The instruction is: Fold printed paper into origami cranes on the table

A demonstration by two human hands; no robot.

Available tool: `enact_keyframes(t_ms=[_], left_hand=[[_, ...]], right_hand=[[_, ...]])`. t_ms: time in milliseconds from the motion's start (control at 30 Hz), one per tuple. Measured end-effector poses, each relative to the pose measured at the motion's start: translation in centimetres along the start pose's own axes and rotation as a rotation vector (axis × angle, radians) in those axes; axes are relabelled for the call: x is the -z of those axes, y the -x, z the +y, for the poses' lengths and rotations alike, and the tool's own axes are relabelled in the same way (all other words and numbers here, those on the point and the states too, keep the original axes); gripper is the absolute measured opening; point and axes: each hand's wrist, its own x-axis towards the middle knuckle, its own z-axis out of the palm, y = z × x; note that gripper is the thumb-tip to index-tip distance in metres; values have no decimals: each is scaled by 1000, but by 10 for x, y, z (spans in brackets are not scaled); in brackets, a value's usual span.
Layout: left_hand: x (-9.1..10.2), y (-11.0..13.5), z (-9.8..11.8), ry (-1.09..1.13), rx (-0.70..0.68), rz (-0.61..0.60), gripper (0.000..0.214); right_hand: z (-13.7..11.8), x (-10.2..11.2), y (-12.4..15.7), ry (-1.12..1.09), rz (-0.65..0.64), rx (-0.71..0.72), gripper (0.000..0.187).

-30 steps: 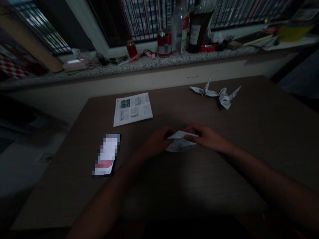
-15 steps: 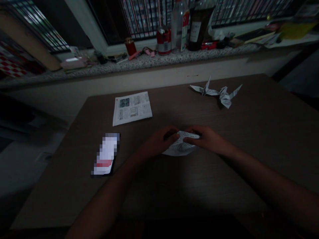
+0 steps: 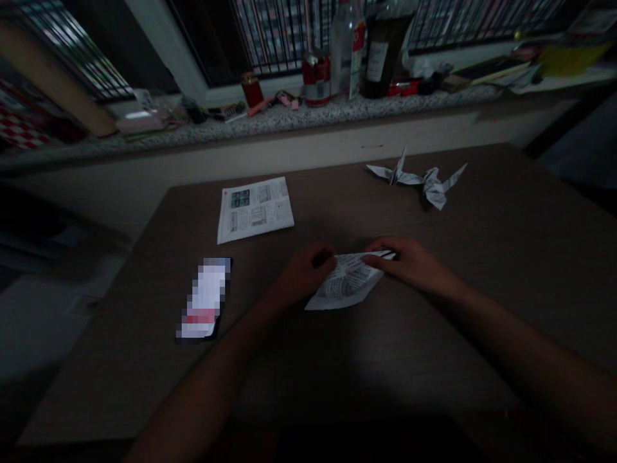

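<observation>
Between my hands, over the middle of the table, is a folded piece of printed paper (image 3: pixel 351 281), with its pointed lower left corner toward me. My left hand (image 3: pixel 311 270) pinches its upper left edge between thumb and fingers. At the upper right corner, my right hand (image 3: pixel 405 260) grips the paper, thumb on the near face and fingers behind. The fingertips behind the sheet are partly hidden. Farther back on the right stand two folded paper cranes, a left crane (image 3: pixel 396 172) and a right crane (image 3: pixel 435 189), close together.
A folded printed sheet (image 3: pixel 256 211) lies at the back left of the brown table (image 3: pixel 299 379). Nearer me on the left is a phone (image 3: pixel 205 299) with a lit, blurred screen. Behind, the stone windowsill (image 3: pixel 270 125) holds a red can (image 3: pixel 317 78), bottles and small items.
My hands have drawn slightly apart, the left going left and the right going right. More of the paper's printed face shows, and its lower left corner reaches farther toward me.
</observation>
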Motion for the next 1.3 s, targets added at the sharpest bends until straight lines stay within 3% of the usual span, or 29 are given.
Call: enact_keyframes(t_ms=[167,367,600,767,1000,1133,1300], left_hand=[[1,1,2,35,13,-67,11],[-1,1,8,33,-16,-120,24],[0,1,5,81,-2,-84,24],[3,1,4,105,-17,-90,25],[6,-1,0,104,3,-109,25],[4,-1,-1,120,26,-90,25],[-2,0,1,109,46,-120,26]], right_hand=[[3,1,1,-45,23,21,29],[2,-1,2,-43,4,39,27],[0,0,1,-259,8,-150,30],[1,5,1,-387,-72,-222,38],[2,12,4,-466,-245,-186,44],[2,10,3,-467,-212,-175,41],[3,5,1,-256,-141,-72,37]])
